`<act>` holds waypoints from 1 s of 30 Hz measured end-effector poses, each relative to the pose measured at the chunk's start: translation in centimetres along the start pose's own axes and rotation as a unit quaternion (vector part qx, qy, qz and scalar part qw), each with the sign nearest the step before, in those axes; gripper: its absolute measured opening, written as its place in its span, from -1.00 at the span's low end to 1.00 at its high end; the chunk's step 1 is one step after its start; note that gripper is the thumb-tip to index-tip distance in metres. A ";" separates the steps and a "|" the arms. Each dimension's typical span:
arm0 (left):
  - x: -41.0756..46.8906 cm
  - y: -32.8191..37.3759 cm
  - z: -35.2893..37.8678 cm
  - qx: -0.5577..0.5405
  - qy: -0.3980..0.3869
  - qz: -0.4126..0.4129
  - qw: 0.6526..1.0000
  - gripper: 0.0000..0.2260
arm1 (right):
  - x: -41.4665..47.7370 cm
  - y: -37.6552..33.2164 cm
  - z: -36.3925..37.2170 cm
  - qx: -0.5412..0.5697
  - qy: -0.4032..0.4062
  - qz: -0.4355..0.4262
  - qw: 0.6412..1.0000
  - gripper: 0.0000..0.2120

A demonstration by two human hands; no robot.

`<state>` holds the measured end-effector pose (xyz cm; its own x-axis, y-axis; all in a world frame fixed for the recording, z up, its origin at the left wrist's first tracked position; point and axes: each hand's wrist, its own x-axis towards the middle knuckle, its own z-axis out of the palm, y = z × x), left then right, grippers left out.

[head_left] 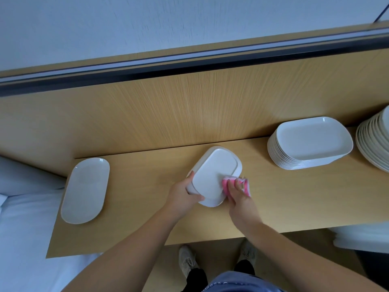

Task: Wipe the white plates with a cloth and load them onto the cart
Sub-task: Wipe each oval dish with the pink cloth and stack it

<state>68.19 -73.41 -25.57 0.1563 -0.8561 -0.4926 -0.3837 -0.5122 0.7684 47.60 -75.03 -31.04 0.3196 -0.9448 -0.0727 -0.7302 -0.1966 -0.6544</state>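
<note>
- Shoes [186,260] on the floor below the table edge, person standing close up.
- Left hand [185,193] grips the near-left edge of the plate [214,173], fingers curled round the rim, thumb on top. Holds it steady, slightly tilted off the wooden table [147,211].
- Right hand [240,199] holds the pink cloth [226,184] bunched under its fingers and presses it on the plate's near-right edge.
- The plate is rectangular with rounded corners and looks turned bottom-up. It sits mid-table, between the hands.
- Step in hand, as judged: wiping the underside or rim of this one plate. Wipe not finished, cloth in contact.
- Oval plate [85,190] lies flat on the left end of the table, apart from the hands. Cannot tell if wiped yet.
- White blurred surface [362,239] low right beyond the table edge, cannot tell what it is.
- Stack of rectangular plates [309,144] on the right of the table, well apart from the hands, many high.
- Stack of round plates [372,144] at the far right edge, cut off by the frame.
- Wooden back panel [189,106] behind the table, pale wall above.
- No cart in view, so no loaded plates visible.
- Progress, as judged: early. Both stacks look untouched, and loading is all left to do as far as shown.
</note>
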 end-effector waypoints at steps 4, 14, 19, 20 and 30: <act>0.3 0.5 0.0 -0.008 0.019 0.006 1.000 -0.22 | -3.1 -3.1 1.1 0.027 -0.034 -0.074 0.996 -0.52; 0.9 1.2 -1.0 0.002 0.002 0.005 1.000 -0.20 | -0.1 -4.6 -5.4 0.163 0.005 -0.039 0.986 -0.80; 0.6 1.4 -1.2 0.007 -0.002 0.008 1.000 -0.22 | 5.8 -2.9 -7.5 0.031 0.072 -0.097 0.992 -0.71; 0.6 1.3 -1.2 0.005 -0.004 0.009 1.000 -0.22 | 6.8 -2.8 -7.5 -0.004 0.064 -0.104 0.993 -0.63; 1.0 0.9 -0.9 -0.015 -0.014 0.006 1.000 -0.20 | 9.3 -2.8 -3.2 -0.179 -0.147 0.028 0.972 -0.49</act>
<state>68.77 -74.80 -24.98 0.1265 -0.8599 -0.4946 -0.3572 -0.5046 0.7860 50.66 -84.16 -27.49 0.3942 -0.8510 -0.3469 -0.8976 -0.2755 -0.3440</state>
